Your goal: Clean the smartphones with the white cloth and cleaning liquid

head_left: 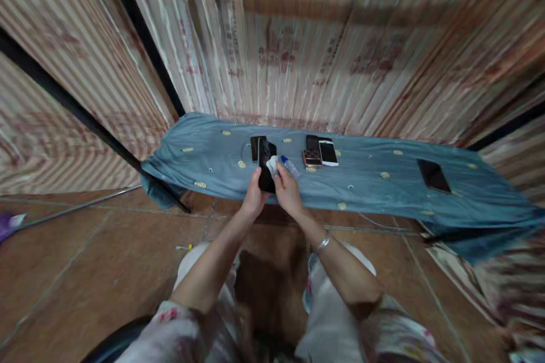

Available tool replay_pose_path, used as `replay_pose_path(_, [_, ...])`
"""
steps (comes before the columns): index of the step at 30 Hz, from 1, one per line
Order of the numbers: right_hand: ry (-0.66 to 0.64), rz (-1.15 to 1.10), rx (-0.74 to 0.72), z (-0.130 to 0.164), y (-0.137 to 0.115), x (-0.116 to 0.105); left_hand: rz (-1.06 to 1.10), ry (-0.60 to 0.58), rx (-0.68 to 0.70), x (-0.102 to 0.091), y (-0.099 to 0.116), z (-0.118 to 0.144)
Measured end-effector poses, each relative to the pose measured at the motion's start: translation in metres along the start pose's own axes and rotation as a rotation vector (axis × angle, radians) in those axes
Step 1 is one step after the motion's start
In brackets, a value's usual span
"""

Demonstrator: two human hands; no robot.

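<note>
Head view: left hand (254, 195) grips a black phone (266, 169), long axis pointing away from the person, over the blue cloth (374, 181). Right hand (288, 190) pinches a white wipe (272, 165) against it; lower end hidden, motion-blurred.

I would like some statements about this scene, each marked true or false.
1. The left hand holds a black phone. True.
2. The right hand presses a white cloth on that phone. True.
3. The blue cloth under the phones is red. False: it is blue with small yellow motifs.
4. The right wrist is bare. False: it wears a bracelet.
5. A white phone lies on the blue cloth. True.
</note>
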State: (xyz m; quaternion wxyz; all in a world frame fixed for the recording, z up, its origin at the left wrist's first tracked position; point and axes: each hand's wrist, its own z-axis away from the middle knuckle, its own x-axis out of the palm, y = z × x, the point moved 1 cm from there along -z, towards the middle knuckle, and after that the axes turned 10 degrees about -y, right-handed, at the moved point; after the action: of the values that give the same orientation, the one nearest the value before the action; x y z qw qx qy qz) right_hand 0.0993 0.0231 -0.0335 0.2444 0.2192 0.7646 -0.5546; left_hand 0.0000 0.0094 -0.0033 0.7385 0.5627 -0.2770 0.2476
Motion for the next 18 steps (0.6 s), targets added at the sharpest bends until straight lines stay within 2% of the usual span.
replay_pose_path(5, [-0.006,-0.007,-0.078,0.007,-0.008,0.01,0.019,0.012,-0.008,-0.003,0.011,-0.005])
replay_pose_path(9, [-0.034,0.039,-0.161,0.016,-0.018,0.013,0.069,0.041,0.049,-0.01,0.02,-0.01])
replay_pose_path(12, [-0.068,0.145,-0.241,0.02,-0.025,0.013,0.09,0.015,0.1,-0.013,0.027,-0.01])
replay_pose_path(18, [-0.074,0.309,-0.362,0.017,-0.03,0.011,0.082,-0.036,-0.02,-0.015,0.031,-0.008])
